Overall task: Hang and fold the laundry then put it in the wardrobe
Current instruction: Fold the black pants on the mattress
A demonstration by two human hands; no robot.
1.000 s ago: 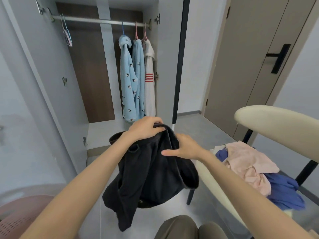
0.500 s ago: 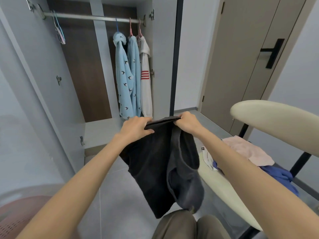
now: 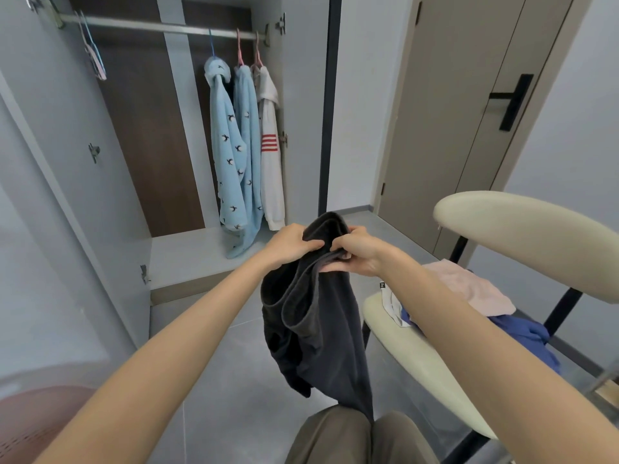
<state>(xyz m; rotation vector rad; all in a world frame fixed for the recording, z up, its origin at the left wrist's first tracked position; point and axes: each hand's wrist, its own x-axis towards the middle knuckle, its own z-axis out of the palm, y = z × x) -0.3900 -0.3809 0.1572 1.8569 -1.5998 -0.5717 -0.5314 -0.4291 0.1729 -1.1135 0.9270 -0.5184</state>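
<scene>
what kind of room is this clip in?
Likely a bedroom or dressing area: open wardrobe with clothes on its rail, a chair piled with laundry, an interior door.

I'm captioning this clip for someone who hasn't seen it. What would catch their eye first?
Centre frame, the left hand and right hand grip the bunched top of a dark garment hanging over the person's knees. Behind, in the open wardrobe, two light blue bird-print garments and a white one hang from the rail.
</scene>
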